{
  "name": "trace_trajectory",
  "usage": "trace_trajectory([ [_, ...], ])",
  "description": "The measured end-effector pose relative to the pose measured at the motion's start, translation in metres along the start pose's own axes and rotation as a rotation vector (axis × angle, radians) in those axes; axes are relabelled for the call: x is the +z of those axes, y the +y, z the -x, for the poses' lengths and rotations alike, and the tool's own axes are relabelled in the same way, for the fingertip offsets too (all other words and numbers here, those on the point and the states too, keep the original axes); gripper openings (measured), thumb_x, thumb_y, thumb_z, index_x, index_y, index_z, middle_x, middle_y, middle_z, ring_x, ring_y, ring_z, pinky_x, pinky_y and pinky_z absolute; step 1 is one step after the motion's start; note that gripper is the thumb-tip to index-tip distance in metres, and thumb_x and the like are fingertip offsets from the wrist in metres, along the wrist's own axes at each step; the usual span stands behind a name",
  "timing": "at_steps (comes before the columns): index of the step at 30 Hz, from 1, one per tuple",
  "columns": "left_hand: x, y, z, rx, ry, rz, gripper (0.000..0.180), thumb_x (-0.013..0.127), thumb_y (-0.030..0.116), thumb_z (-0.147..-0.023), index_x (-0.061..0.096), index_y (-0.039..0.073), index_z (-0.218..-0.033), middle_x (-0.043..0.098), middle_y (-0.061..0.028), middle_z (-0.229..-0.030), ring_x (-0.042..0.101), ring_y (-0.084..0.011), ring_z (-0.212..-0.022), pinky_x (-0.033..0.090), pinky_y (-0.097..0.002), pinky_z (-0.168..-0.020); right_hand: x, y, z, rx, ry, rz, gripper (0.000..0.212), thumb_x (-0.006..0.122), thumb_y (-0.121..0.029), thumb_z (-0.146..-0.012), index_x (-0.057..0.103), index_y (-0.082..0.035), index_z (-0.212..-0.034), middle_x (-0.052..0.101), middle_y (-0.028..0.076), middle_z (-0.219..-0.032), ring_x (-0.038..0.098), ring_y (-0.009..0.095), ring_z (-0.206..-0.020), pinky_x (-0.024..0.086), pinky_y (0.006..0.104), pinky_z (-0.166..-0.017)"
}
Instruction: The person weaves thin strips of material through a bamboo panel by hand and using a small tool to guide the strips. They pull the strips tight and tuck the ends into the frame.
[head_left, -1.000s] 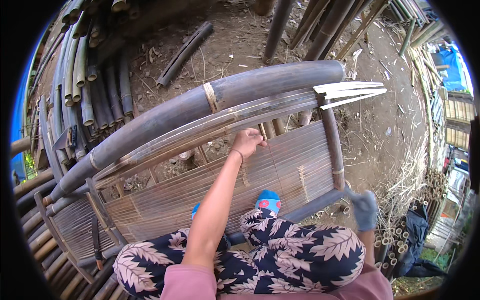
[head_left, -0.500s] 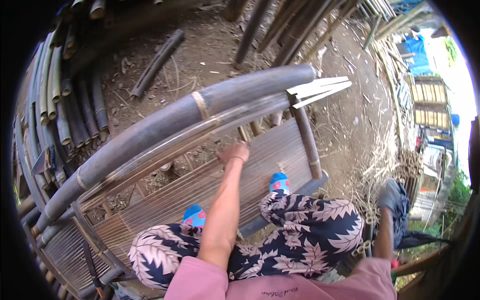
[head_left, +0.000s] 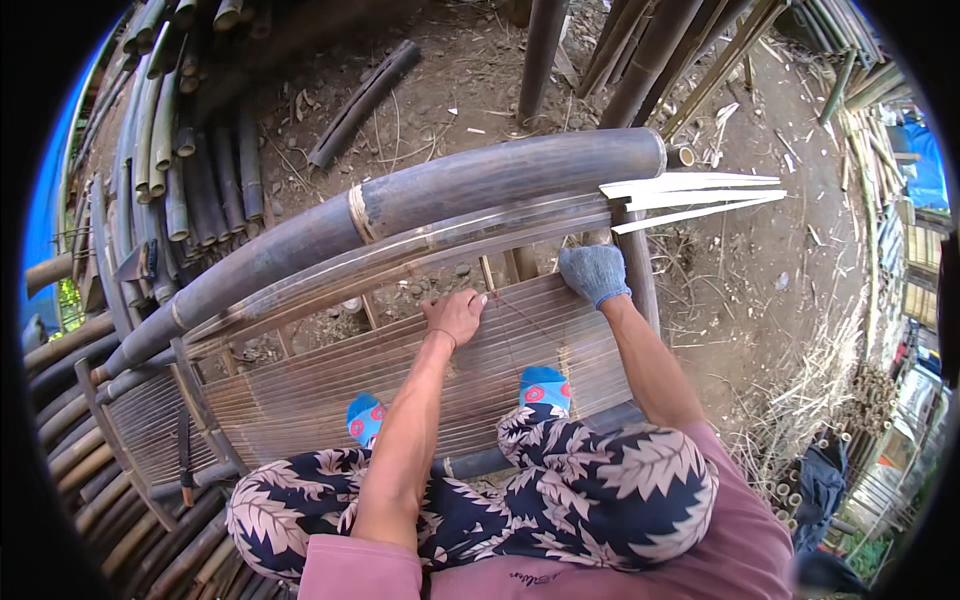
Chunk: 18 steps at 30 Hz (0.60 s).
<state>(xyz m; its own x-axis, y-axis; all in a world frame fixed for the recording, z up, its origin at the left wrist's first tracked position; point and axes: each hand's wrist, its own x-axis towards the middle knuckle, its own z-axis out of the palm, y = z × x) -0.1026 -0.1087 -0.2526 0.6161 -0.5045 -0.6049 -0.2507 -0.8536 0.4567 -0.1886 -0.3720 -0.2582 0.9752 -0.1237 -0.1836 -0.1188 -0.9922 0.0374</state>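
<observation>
A bamboo bench lies before me, its seat a panel of thin brown bamboo slats (head_left: 400, 366). Along its far side runs a thick dark bamboo pole (head_left: 470, 184), with a light band tied around it. My left hand (head_left: 456, 317) is bare and closed at the far edge of the slats; what its fingers pinch is hidden. My right hand (head_left: 594, 272), in a grey glove, is curled at the seat's far right corner, close to the upright bamboo post (head_left: 643, 270). Its fingertips are hidden. Pale split strips (head_left: 690, 192) jut rightward from beneath the pole.
My blue-socked feet (head_left: 545, 388) rest on the slats. A knife-like tool (head_left: 186, 450) lies at the seat's left. Bamboo poles (head_left: 165, 150) are stacked at left, others stand (head_left: 655, 60) at the back. Shavings (head_left: 820, 360) and dark cloth (head_left: 822, 490) are at right.
My gloved right hand has come from beside the dark cloth at the right onto the seat's far right corner. My left hand stays at the far slat edge. The view has shifted.
</observation>
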Motion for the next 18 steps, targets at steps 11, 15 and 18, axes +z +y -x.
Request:
trace_trajectory([
  [11, 0.004, 0.0, 0.003, -0.019, 0.041, -0.025, 0.03, 0.049, 0.043, -0.094, 0.066, 0.02, -0.105, 0.069, -0.0103, -0.106, 0.06, -0.0336, -0.105, 0.031, -0.0545, -0.094, -0.039, -0.018, 0.006, 0.012, 0.368, -0.336, 0.015, 0.063, -0.026, -0.078, 0.069, -0.012, -0.072, 0.064, 0.009, -0.067, 0.063, 0.028, -0.065, 0.046, 0.0449, -0.077],
  [15, 0.018, -0.007, 0.004, 0.045, 0.144, -0.001, 0.028, 0.049, 0.04, -0.095, 0.062, 0.023, -0.114, 0.068, -0.0068, -0.112, 0.058, -0.0316, -0.11, 0.029, -0.056, -0.095, -0.057, -0.07, 0.032, -0.088, 0.233, -0.502, 0.025, 0.063, -0.034, -0.083, 0.066, -0.009, -0.081, 0.062, 0.011, -0.076, 0.061, 0.03, -0.076, 0.045, 0.0454, -0.073],
  [18, 0.029, -0.013, 0.003, 0.064, 0.081, -0.06, 0.028, 0.047, 0.037, -0.097, 0.062, 0.024, -0.116, 0.068, -0.0072, -0.113, 0.058, -0.0317, -0.109, 0.028, -0.0584, -0.096, -0.033, -0.097, 0.047, 0.026, -0.018, -0.353, 0.025, 0.059, -0.032, -0.087, 0.066, -0.008, -0.081, 0.063, 0.013, -0.077, 0.063, 0.03, -0.075, 0.047, 0.0446, -0.069],
])
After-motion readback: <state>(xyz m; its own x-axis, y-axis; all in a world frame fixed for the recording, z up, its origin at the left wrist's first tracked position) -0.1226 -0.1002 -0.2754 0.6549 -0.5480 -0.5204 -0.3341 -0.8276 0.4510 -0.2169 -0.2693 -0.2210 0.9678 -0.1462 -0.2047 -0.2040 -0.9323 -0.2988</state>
